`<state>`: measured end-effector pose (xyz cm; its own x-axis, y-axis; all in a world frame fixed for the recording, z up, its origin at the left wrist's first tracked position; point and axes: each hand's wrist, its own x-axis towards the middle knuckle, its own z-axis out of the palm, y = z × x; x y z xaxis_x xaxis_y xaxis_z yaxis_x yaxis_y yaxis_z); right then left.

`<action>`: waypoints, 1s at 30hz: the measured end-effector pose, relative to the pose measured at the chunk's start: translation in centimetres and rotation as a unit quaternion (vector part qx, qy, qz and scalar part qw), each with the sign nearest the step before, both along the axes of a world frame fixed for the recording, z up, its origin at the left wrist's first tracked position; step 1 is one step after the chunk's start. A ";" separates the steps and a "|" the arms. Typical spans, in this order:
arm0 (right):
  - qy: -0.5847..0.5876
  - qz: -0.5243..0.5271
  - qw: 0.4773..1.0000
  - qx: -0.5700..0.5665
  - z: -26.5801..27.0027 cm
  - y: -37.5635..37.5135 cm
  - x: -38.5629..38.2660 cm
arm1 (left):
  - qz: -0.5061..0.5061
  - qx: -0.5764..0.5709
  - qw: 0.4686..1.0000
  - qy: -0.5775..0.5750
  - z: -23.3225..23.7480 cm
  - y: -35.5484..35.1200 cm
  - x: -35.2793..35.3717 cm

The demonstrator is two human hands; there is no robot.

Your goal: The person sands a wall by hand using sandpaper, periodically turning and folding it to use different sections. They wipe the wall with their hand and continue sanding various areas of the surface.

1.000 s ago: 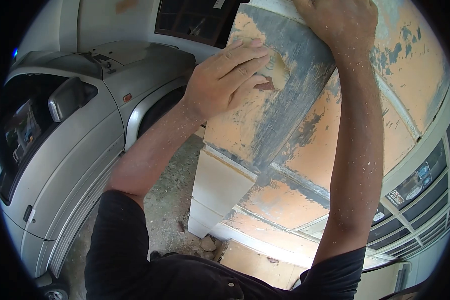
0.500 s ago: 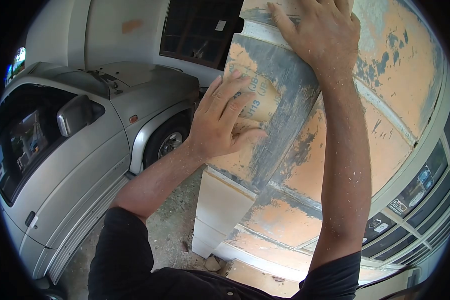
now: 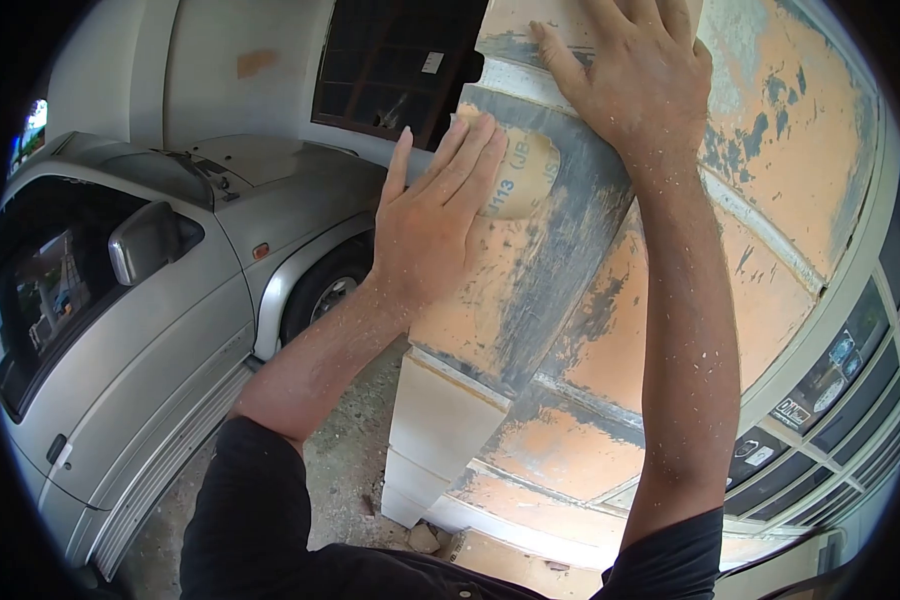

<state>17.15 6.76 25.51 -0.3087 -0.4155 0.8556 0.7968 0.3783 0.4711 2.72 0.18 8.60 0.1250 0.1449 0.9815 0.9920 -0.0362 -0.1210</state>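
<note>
My left hand (image 3: 430,220) lies at the left edge of a worn wooden surface (image 3: 560,240) with orange and dark patches. Its fingers press over a tan sheet of sandpaper (image 3: 532,175) with printed blue lettering, whose right part shows beyond the fingertips. The fingers are stretched out, with the little finger apart from the others. Higher up and to the right, my right hand (image 3: 640,80) rests flat on the same surface, fingers spread, across a pale strip; its fingertips are cut off by the top edge. Light specks of dust cover both forearms.
A silver vehicle (image 3: 170,350) stands at the left, its side mirror (image 3: 140,243) facing this way. Behind it is a pale wall with a dark window (image 3: 395,65). Gridded panes with stickers (image 3: 810,400) line the right side. Concrete ground (image 3: 340,470) shows below.
My left hand has shifted slightly up and left, its thumb no longer showing spread to the right. The sandpaper has moved slightly upward with it. My right hand stays nearly in place.
</note>
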 end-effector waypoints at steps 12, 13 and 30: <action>0.002 -0.009 1.000 0.001 0.4 0.7 0.0 | -0.079 0.006 0.997 0.002 2.6 0.7 -3.4; 0.000 0.012 1.000 0.001 0.4 0.7 0.0 | -0.124 0.007 0.992 -0.027 3.6 0.8 -3.6; 0.014 0.018 1.000 -0.009 0.1 0.5 0.1 | -0.199 0.036 0.979 -0.023 -0.4 1.8 -0.4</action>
